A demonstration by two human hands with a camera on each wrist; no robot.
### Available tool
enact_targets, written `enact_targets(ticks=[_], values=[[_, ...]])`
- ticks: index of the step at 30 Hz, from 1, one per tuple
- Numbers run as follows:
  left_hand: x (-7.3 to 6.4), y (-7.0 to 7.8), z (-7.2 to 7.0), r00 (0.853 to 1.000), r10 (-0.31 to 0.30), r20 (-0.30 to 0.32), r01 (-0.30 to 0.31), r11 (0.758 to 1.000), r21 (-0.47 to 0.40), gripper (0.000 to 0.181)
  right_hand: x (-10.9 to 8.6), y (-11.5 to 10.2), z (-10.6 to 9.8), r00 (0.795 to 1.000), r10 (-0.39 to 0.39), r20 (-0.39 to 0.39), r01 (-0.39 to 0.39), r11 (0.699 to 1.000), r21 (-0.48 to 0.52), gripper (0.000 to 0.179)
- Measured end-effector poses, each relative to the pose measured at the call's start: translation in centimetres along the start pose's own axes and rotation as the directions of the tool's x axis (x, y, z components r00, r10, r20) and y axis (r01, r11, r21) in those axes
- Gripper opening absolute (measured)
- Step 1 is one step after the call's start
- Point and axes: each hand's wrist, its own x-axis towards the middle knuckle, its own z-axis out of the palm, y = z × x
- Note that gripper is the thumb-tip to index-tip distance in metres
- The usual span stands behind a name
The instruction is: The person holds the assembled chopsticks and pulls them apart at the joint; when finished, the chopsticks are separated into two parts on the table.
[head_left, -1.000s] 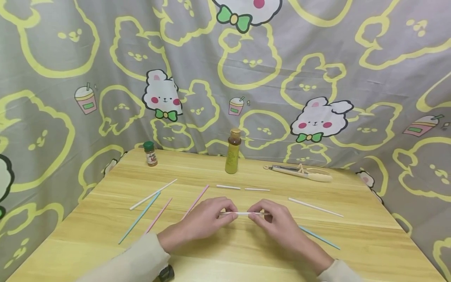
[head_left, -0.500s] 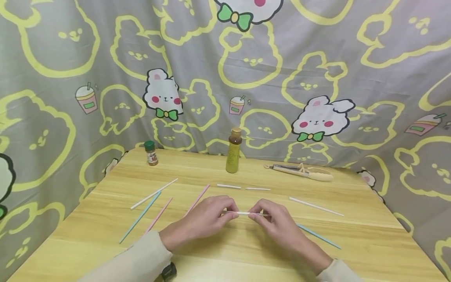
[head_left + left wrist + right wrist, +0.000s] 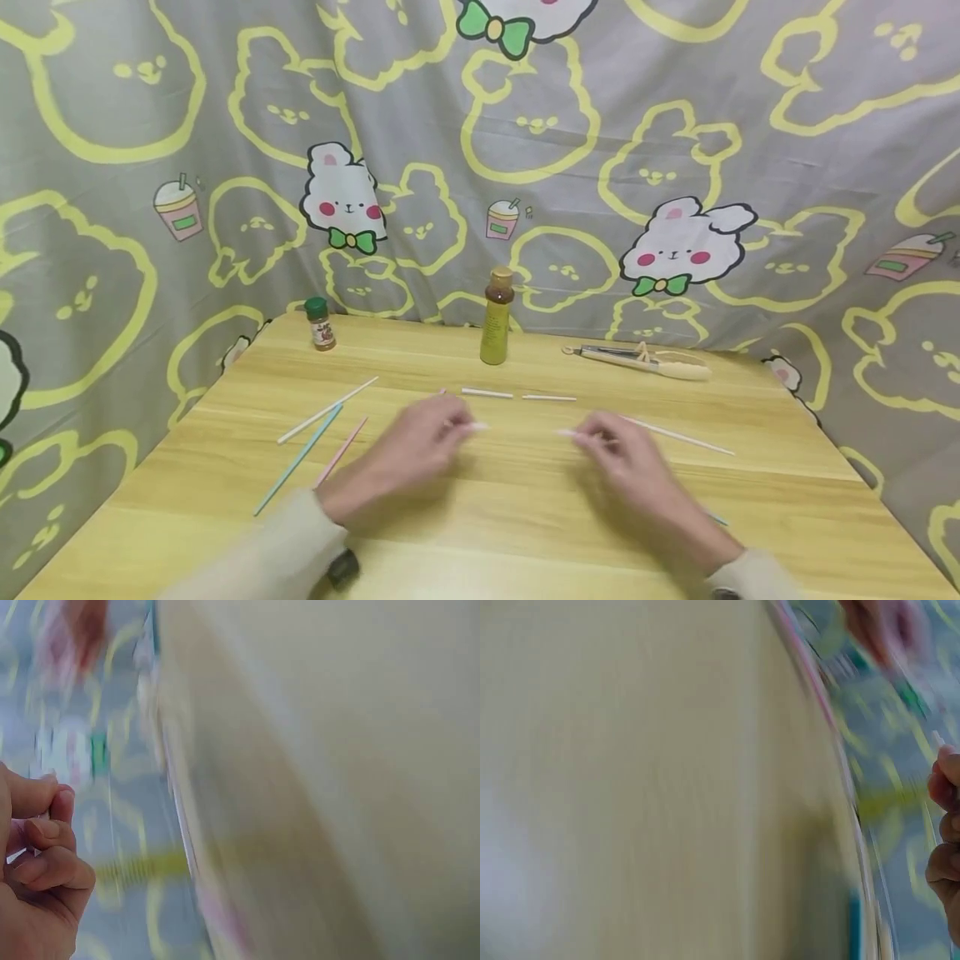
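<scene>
My left hand (image 3: 420, 442) is raised over the middle of the table, thumb and fingers pinching a short white chopstick piece (image 3: 477, 427). Across a gap from it, my right hand (image 3: 628, 458) pinches another short white chopstick piece (image 3: 567, 432). Only the tips of both pieces stick out towards each other; the rest is hidden in the fingers. In the left wrist view the left fingers (image 3: 46, 829) are curled in at the left edge. A white tip (image 3: 937, 739) shows above the right fingers (image 3: 946, 780) in the right wrist view.
Two short white pieces (image 3: 487, 393) lie behind my hands. White (image 3: 327, 410), blue (image 3: 298, 458) and pink (image 3: 341, 452) sticks lie to the left, a white stick (image 3: 678, 435) to the right. A spice jar (image 3: 321, 325), a bottle (image 3: 496, 321) and tongs (image 3: 637, 362) are at the back.
Earlier both hands held one white chopstick close together. Now they have moved apart, left and right, each with a piece of it.
</scene>
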Motion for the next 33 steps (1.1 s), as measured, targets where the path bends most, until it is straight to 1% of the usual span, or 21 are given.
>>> enact_targets(ticks=[2, 3, 4, 5, 7, 8, 10, 12, 18, 20, 23, 27, 29, 33], values=[[-0.5, -1.6, -1.5, 0.995, -0.096, -0.025, 0.094, 0.994, -0.063, 0.009, -0.5, 1.2, -2.1, 0.994, 0.090, -0.061, -0.093, 0.995, -0.043, 0.010], [-0.8, -2.4, -2.2, 0.990, -0.141, -0.024, 0.139, 0.987, -0.083, 0.008, -0.7, 1.7, -3.0, 0.989, 0.124, -0.081, -0.129, 0.990, -0.061, 0.011], [-0.9, -2.9, -2.7, 0.987, -0.161, -0.007, 0.160, 0.982, -0.104, 0.008, -0.9, 2.1, -3.7, 0.984, 0.151, -0.091, -0.158, 0.985, -0.074, 0.013], [-1.0, -3.4, -3.1, 0.987, -0.161, 0.017, 0.162, 0.981, -0.110, 0.009, -1.0, 2.4, -4.3, 0.982, 0.166, -0.092, -0.175, 0.980, -0.092, 0.017], [-0.8, -4.0, -3.5, 0.990, -0.118, 0.077, 0.126, 0.986, -0.105, 0.016, -0.9, 2.9, -4.9, 0.981, 0.180, -0.073, -0.188, 0.976, -0.107, 0.024], [-0.6, -4.2, -3.4, 0.992, -0.092, 0.089, 0.098, 0.992, -0.074, 0.018, -0.7, 3.0, -5.0, 0.981, 0.181, -0.065, -0.188, 0.976, -0.114, 0.026], [-0.2, -4.3, -3.1, 0.992, -0.053, 0.117, 0.058, 0.997, -0.043, 0.021, -0.3, 3.2, -4.8, 0.982, 0.180, -0.058, -0.186, 0.975, -0.123, 0.026], [0.3, -4.2, -2.7, 0.992, -0.020, 0.121, 0.019, 1.000, 0.012, 0.021, 0.2, 3.4, -4.5, 0.982, 0.179, -0.054, -0.185, 0.973, -0.135, 0.025], [2.2, -3.6, -1.7, 0.992, -0.019, 0.128, 0.005, 0.994, 0.112, 0.012, 1.8, 3.8, -3.5, 0.988, 0.150, -0.028, -0.152, 0.974, -0.166, 0.016], [2.8, -3.6, -1.4, 0.992, -0.021, 0.125, 0.002, 0.989, 0.147, 0.009, 2.3, 4.0, -3.2, 0.991, 0.135, -0.013, -0.135, 0.977, -0.163, 0.014], [3.8, -3.8, -0.9, 0.992, -0.008, 0.124, -0.017, 0.980, 0.200, 0.007, 3.1, 4.1, -2.7, 0.992, 0.127, 0.003, -0.125, 0.980, -0.157, 0.012], [5.2, -3.8, -0.1, 0.990, -0.006, 0.143, -0.025, 0.977, 0.212, 0.006, 4.0, 4.3, -2.0, 0.991, 0.129, 0.028, -0.124, 0.981, -0.152, 0.011], [5.7, -3.7, 0.3, 0.988, -0.015, 0.154, -0.018, 0.978, 0.208, 0.006, 4.5, 4.3, -1.5, 0.991, 0.129, 0.039, -0.122, 0.981, -0.152, 0.010], [6.7, -3.6, 1.3, 0.984, -0.008, 0.176, -0.031, 0.976, 0.215, 0.006, 5.5, 4.4, -0.4, 0.993, 0.107, 0.054, -0.097, 0.982, -0.162, 0.007]])
